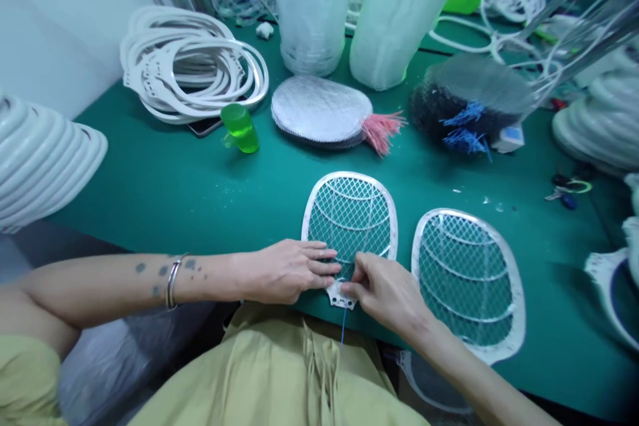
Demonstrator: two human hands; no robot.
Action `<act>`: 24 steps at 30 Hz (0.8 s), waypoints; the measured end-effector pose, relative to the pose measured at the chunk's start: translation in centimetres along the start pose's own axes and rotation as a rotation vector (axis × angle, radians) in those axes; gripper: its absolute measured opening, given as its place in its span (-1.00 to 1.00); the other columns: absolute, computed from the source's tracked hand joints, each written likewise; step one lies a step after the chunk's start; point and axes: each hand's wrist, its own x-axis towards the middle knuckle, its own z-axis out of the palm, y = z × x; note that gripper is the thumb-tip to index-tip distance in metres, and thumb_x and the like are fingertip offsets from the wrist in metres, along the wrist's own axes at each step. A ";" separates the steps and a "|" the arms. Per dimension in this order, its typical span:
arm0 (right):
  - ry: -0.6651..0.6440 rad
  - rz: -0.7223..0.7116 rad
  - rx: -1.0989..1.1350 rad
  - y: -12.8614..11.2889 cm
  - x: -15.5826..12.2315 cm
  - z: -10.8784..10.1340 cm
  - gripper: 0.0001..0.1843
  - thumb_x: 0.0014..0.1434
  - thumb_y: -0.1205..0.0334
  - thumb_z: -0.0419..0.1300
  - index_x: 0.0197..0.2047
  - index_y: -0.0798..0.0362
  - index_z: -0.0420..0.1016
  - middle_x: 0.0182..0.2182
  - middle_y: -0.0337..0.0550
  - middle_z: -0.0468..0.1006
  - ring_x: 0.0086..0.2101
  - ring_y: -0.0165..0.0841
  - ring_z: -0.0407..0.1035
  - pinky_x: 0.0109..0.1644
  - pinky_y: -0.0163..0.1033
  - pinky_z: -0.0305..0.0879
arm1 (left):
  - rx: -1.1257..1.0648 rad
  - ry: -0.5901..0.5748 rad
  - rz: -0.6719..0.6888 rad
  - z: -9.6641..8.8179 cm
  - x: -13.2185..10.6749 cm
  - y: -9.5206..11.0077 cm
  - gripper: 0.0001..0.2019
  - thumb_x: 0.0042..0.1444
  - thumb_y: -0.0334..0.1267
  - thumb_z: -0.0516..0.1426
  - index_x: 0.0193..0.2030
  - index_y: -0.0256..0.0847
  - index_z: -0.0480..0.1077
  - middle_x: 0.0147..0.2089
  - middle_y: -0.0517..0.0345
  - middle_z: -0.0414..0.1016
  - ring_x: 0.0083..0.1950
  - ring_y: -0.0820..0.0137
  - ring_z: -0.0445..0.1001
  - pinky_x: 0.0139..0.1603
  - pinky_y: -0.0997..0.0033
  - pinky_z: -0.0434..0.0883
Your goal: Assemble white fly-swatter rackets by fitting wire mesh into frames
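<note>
Closest in, the left hand [287,271] lies across the lower mesh of a white swatter frame [349,216], its grip flat and open, with the fingers together and a metal bangle [173,283] on the wrist. The right hand [384,296] makes a narrow pinch at the frame's neck, right where a thin blue wire [343,326] drops toward the person's khaki top [269,379]. (Whether the pinch is on the wire or on the plastic, the fingers hide.)

This frame lies on the green surface [150,193] at the edge nearest the person, its mesh already seated and its blue wire already out at the neck. A second swatter frame [469,283] sits just to its right, also meshed, though no wire shows on it from this view.

Further off, still unused, lie a mesh stack with pink wires [322,110], a dark mesh stack with blue wires [469,103] and a loose pile of white plastic rims [192,63]. A green translucent plastic piece [240,128] stands between the rims and the frames. Two bagged white stacks [312,6] [404,13] rise at the back.
</note>
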 end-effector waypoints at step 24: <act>0.015 0.333 0.295 4.2 17.7 -7.7 -0.70 0.25 0.02 0.17 -0.31 0.12 0.43 -0.50 -0.32 0.46 -0.56 -0.51 0.33 -0.45 -0.33 0.33 | -0.132 0.392 -0.888 -8.5 10.2 -10.3 -0.81 0.01 -0.07 0.18 -0.32 -0.12 0.39 -0.27 0.12 0.54 -0.19 0.16 0.51 -0.17 0.24 0.36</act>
